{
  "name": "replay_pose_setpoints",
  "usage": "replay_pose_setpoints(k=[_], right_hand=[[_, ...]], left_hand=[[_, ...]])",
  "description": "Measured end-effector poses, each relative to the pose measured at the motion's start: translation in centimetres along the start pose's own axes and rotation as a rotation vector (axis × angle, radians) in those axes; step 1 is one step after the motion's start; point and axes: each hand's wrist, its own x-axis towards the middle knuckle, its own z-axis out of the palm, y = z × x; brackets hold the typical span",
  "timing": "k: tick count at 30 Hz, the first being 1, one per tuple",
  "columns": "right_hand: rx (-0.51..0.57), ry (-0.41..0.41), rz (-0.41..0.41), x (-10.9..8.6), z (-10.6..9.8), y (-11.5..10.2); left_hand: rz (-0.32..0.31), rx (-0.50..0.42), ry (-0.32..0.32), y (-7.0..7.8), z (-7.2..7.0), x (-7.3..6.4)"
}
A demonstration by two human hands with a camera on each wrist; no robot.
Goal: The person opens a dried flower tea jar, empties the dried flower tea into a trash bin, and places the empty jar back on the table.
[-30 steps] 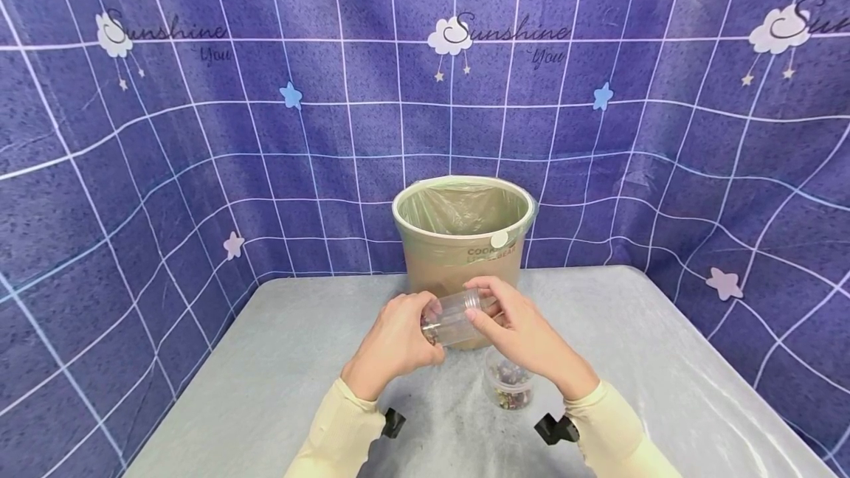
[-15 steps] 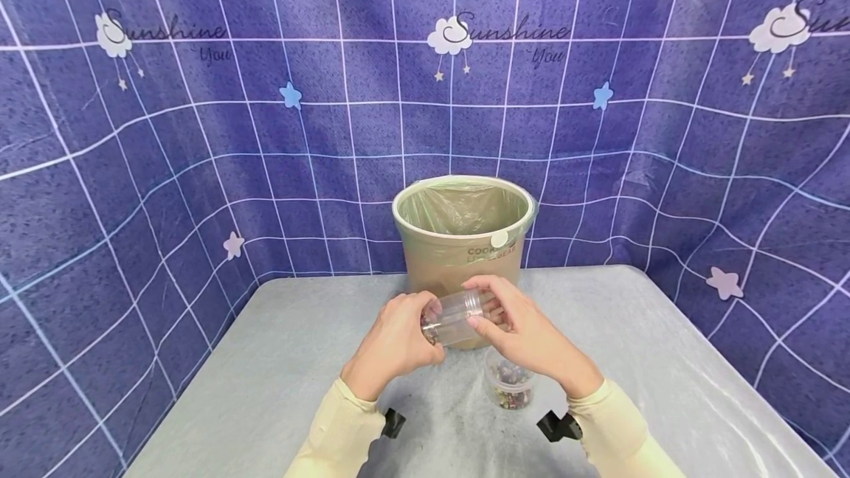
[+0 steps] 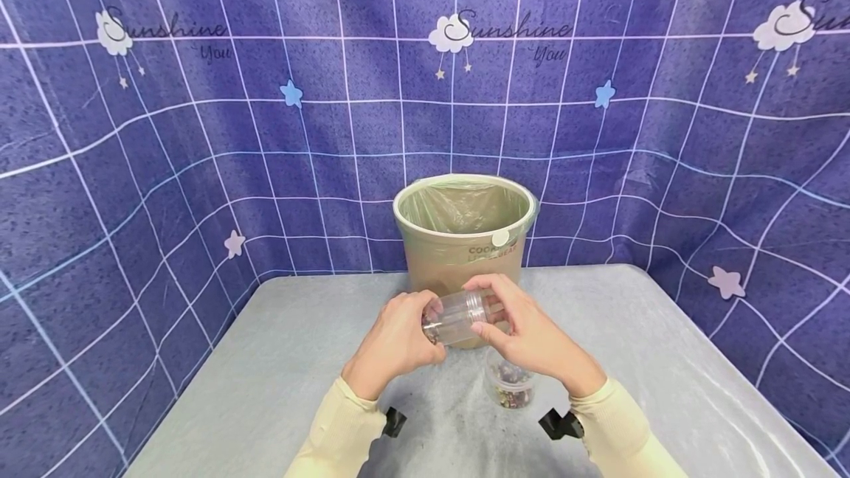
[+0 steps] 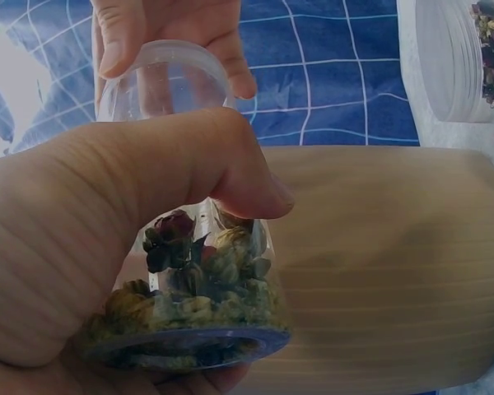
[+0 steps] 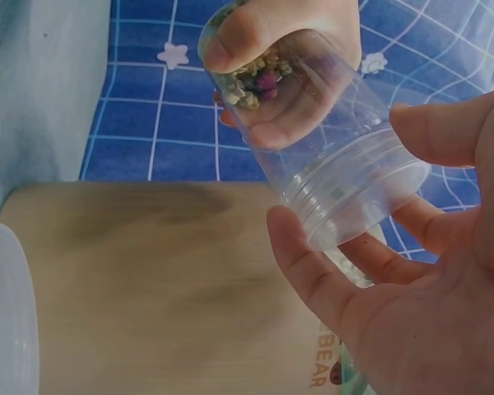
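Observation:
A clear plastic jar (image 3: 453, 318) with dried rosebuds and yellowish dried flowers at its base lies tilted in the air before the bin. My left hand (image 3: 398, 338) grips its base end, thumb across the wall in the left wrist view. At the other end, my right hand (image 3: 521, 327) holds the clear lid (image 5: 358, 202) between thumb and fingertips. The lid sits on the jar's mouth. Dried flowers (image 4: 189, 280) are gathered at the bottom. A second clear jar (image 3: 511, 386) of dried flowers stands on the table below my right hand.
A beige bin (image 3: 458, 264) lined with a thin plastic bag stands just behind the hands. Grey cloth covers the table (image 3: 319, 360). A blue checked curtain (image 3: 332, 131) hangs behind and along both sides.
My right thumb and fingers have shifted slightly round the lid, and the right wrist has turned a little outward. The left hand and the jar have hardly moved.

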Motion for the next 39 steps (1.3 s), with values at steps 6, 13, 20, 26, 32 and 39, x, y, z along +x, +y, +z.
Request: replay_pose_setpoints(k=[6,13,20,26,32,39], right_hand=[[0.012,-0.006,-0.031,0.07,-0.06,0.12],[0.011,-0.008,-0.043,0.06,-0.01,0.25],[-0.001,-0.01,-0.049,0.07,-0.04,0.07],[-0.003,-0.01,-0.046,0.06,-0.03,0.04],[-0.016,0.0,-0.033,0.08,0.05,-0.02],[-0.042,0.04,-0.011,0.15,0.17,-0.11]], left_hand=[[0.005,0.004,0.001,0.01,-0.01,0.07],[0.01,0.009,0.005,0.01,0.02,0.11],[0.013,0.005,0.005,0.07,0.01,0.08],[0.007,-0.001,-0.001,0.1,0.0,0.12],[0.005,0.001,0.001,0.05,0.04,0.01],[0.006,-0.001,-0.002,0.09,0.07,0.03]])
